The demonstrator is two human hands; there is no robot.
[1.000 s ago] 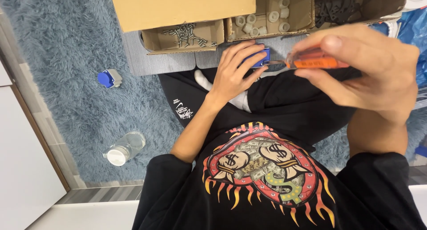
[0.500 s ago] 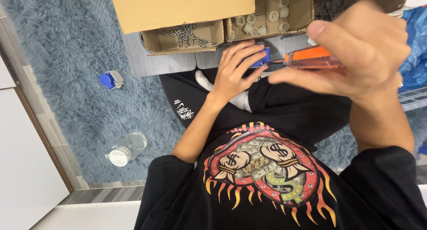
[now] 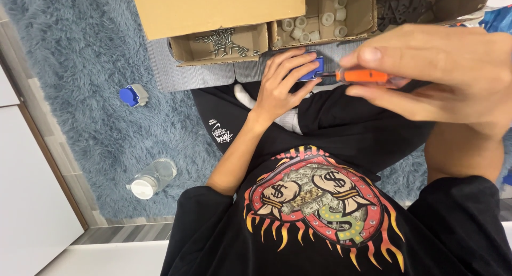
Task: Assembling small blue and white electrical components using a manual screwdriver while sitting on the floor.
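Just left of the right hand's grip [image 3: 368, 68], orange screwdriver's [image 3: 362, 76] tip at blue part [image 3: 311, 68]

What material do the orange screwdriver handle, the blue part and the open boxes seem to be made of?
Screwdriver handle: probably plastic, smooth, uniformly bright orange.
Blue part: likely moulded plastic, even colour, mostly hidden under the left hand.
Boxes: cardboard, matt brown with raw cut edges.

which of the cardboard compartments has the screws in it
The left compartment, nearest the blue rug; the middle compartment beside it holds pale round pieces instead.
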